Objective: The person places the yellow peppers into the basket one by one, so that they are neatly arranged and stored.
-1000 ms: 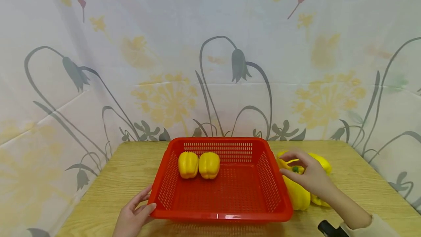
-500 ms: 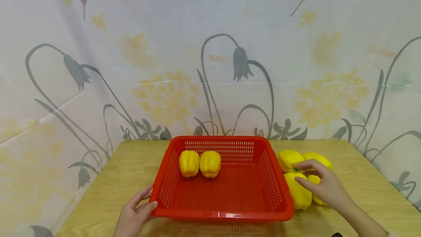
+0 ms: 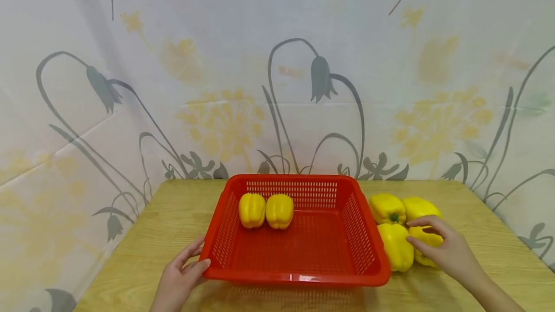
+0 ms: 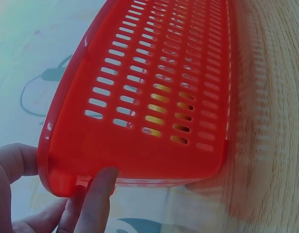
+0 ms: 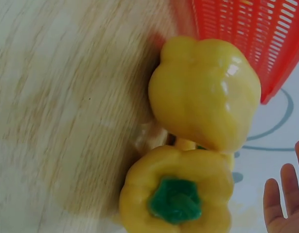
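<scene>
At the near left corner of a red plastic basket [image 3: 303,279], my left hand [image 3: 177,277] pinches the rim, thumb on top and fingers against the outside wall. Two yellow bell peppers [image 3: 252,211] sit side by side in the basket's far left part. Several more lie in a cluster right of the basket; the front left bell pepper [image 3: 396,248] is beside its wall. My right hand [image 3: 451,249], thumb and fingers apart, hovers over the front right bell pepper [image 3: 427,239] and hides part of it. In the right wrist view a green stem [image 5: 176,200] shows on one pepper.
Everything stands on a wood-grain table [image 3: 165,215]. A flower-printed cloth [image 3: 277,71] hangs behind it, right at the table's back edge. The basket's slotted side wall [image 4: 139,87] rises from the table between the left hand and the peppers inside.
My right hand has moved right from the basket's right rim across the pepper cluster, uncovering the left peppers. My left hand keeps its hold on the basket. The whole view has shifted slightly.
</scene>
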`<act>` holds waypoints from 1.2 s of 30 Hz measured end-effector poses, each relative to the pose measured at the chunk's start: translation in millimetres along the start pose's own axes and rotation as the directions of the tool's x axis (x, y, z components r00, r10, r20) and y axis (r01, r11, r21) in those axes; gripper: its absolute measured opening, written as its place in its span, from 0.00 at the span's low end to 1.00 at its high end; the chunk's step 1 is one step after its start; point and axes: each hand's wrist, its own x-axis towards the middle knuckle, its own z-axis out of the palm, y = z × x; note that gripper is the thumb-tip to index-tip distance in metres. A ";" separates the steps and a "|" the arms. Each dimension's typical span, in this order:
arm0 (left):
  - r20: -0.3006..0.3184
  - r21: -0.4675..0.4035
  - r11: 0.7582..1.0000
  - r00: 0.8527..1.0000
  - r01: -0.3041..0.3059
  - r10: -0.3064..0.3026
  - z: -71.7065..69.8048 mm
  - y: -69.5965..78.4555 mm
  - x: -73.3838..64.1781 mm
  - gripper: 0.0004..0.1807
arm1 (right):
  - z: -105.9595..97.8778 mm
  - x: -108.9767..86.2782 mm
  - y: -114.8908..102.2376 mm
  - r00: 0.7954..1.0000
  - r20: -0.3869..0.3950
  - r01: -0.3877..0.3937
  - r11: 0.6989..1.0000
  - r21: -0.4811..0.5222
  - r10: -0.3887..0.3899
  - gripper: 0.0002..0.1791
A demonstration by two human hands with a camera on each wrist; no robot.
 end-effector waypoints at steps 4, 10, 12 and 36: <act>0.002 -0.002 1.000 1.000 -0.007 0.007 0.6 1.3 -0.6 0.29 | -2.8 -1.4 5.5 1.000 0.002 -0.027 1.000 -0.013 0.027 0.17; 0.000 0.000 1.000 1.000 -0.015 0.015 1.5 1.1 0.1 0.29 | -6.1 -2.3 15.2 0.998 0.025 -0.063 0.997 -0.046 0.064 0.16; 0.002 0.001 1.000 1.000 -0.021 0.021 1.1 0.5 0.2 0.29 | -6.8 -2.9 18.6 0.997 0.033 -0.070 0.996 -0.050 0.072 0.16; 0.013 -0.041 0.999 1.000 -0.018 0.018 1.7 2.2 -1.4 0.29 | -10.8 -17.3 54.1 0.988 0.102 -0.109 0.993 -0.043 0.112 0.17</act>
